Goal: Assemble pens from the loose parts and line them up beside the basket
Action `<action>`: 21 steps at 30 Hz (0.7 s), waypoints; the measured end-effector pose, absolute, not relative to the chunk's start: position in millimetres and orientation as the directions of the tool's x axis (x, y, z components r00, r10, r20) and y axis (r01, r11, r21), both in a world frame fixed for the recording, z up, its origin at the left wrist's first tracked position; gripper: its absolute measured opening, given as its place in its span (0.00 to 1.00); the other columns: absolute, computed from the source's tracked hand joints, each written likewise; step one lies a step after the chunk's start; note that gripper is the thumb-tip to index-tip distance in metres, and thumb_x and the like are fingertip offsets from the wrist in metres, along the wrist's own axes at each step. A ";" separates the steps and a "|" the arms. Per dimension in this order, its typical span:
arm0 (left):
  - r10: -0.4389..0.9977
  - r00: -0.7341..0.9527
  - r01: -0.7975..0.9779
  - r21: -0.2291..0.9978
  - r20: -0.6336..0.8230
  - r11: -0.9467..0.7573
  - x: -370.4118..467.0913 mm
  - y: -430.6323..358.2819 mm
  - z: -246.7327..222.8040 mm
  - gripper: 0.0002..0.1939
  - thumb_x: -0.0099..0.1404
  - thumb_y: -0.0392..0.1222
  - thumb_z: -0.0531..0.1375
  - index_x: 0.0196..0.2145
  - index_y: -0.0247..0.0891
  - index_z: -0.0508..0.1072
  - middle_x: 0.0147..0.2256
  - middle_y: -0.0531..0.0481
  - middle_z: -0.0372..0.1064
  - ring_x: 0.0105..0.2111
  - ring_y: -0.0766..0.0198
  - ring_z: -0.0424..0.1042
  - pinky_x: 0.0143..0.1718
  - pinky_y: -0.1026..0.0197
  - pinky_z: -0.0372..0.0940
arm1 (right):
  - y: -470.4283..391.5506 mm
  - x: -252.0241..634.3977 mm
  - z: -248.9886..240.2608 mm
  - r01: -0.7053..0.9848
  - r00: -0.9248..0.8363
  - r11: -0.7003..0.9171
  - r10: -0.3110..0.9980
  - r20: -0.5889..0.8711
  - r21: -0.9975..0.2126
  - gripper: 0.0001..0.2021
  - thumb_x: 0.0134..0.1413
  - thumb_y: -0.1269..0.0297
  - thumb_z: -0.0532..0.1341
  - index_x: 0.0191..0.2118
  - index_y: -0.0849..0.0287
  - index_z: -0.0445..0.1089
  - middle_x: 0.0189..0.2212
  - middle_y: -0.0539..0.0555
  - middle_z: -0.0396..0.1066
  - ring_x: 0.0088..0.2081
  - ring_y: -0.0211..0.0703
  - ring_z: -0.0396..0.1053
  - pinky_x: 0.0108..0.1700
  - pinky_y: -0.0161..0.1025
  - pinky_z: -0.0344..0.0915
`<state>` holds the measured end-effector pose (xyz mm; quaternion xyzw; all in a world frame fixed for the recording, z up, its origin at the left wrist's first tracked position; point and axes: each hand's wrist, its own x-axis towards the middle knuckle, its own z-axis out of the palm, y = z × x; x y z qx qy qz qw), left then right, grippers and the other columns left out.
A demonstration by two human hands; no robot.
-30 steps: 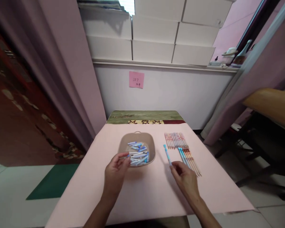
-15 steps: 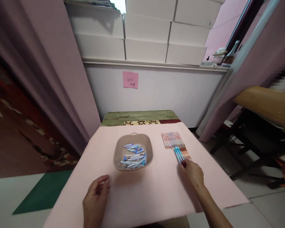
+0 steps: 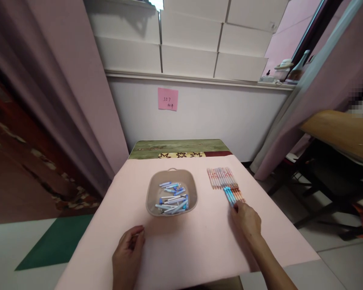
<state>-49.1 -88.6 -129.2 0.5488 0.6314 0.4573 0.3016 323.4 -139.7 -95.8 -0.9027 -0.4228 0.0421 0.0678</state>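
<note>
My right hand (image 3: 247, 220) rests on the table with its thumb and fingertips pinched at the near end of a few light-blue pens (image 3: 229, 196). Beside these, touching or nearly so, lie several orange-brown pens (image 3: 238, 194). Just beyond is a neat row of clear pens with reddish markings (image 3: 222, 178). Left of the middle stands a beige plastic basket (image 3: 149, 195) holding loose blue and white pens and pen parts (image 3: 174, 203). In front of the basket, my left hand (image 3: 127, 253) is curled, thumb against index finger, with nothing visible in it.
Pink paper (image 3: 193, 249) covers most of the table, whose patterned green far edge (image 3: 178, 146) meets the wall. A pink note (image 3: 167, 99) is stuck there. White boxes (image 3: 187, 60) sit on the sill above. To the right stands a wooden table (image 3: 339, 127) beside a dark chair.
The view has shifted slightly. My left hand has moved a little to the right, nearer the basket's front. My right hand stays at the light-blue pens.
</note>
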 end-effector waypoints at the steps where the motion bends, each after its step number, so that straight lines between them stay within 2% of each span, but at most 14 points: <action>1: 0.968 -0.216 0.417 0.908 0.126 -0.025 -48.9 -88.7 -129.5 0.19 0.52 0.56 0.61 0.36 0.40 0.74 0.35 0.49 0.76 0.31 0.57 0.74 0.36 0.57 0.70 | -140.0 323.6 -96.1 0.756 0.641 -0.635 0.768 -0.019 -0.161 0.11 0.57 0.61 0.52 0.36 0.54 0.71 0.35 0.56 0.76 0.36 0.49 0.73 0.31 0.38 0.58; 8: 0.967 -0.180 0.423 0.902 0.179 -0.088 -49.6 -90.5 -135.2 0.16 0.55 0.53 0.60 0.36 0.39 0.74 0.34 0.49 0.75 0.31 0.58 0.74 0.35 0.57 0.70 | -144.8 328.4 -97.9 0.772 0.621 -0.613 0.784 -0.005 -0.169 0.11 0.57 0.59 0.52 0.36 0.53 0.71 0.36 0.54 0.76 0.34 0.49 0.73 0.29 0.38 0.57; 11: 0.963 -0.171 0.439 0.891 0.209 -0.115 -49.9 -91.9 -136.7 0.15 0.57 0.52 0.59 0.36 0.39 0.74 0.36 0.48 0.74 0.33 0.58 0.73 0.37 0.57 0.69 | -143.7 323.9 -92.5 0.800 0.583 -0.560 0.810 0.060 -0.217 0.13 0.57 0.55 0.53 0.35 0.53 0.72 0.35 0.54 0.76 0.32 0.47 0.72 0.29 0.37 0.58; 14: 0.961 -0.162 0.450 0.883 0.225 -0.131 -47.5 -93.8 -133.9 0.14 0.58 0.51 0.59 0.36 0.40 0.73 0.36 0.47 0.74 0.36 0.57 0.73 0.39 0.57 0.69 | -138.3 305.0 -83.4 0.834 0.467 -0.381 0.872 0.144 -0.399 0.13 0.56 0.53 0.55 0.34 0.54 0.73 0.30 0.52 0.75 0.31 0.44 0.72 0.31 0.36 0.60; 17: 0.966 -0.184 0.440 0.894 0.183 -0.085 -43.6 -95.7 -128.8 0.15 0.58 0.51 0.59 0.39 0.39 0.72 0.35 0.47 0.75 0.33 0.58 0.74 0.36 0.57 0.69 | -131.5 273.9 -74.9 0.812 0.319 -0.144 0.921 0.223 -0.565 0.13 0.57 0.55 0.55 0.34 0.55 0.73 0.29 0.52 0.75 0.29 0.42 0.71 0.32 0.35 0.61; 21: 0.969 -0.202 0.415 0.909 0.144 -0.049 -40.4 -98.0 -126.1 0.18 0.58 0.51 0.59 0.44 0.39 0.70 0.41 0.45 0.75 0.34 0.58 0.75 0.37 0.56 0.70 | -119.3 236.0 -62.3 0.804 0.137 0.082 0.938 0.317 -0.590 0.12 0.61 0.60 0.53 0.37 0.56 0.73 0.33 0.53 0.74 0.32 0.40 0.71 0.36 0.33 0.62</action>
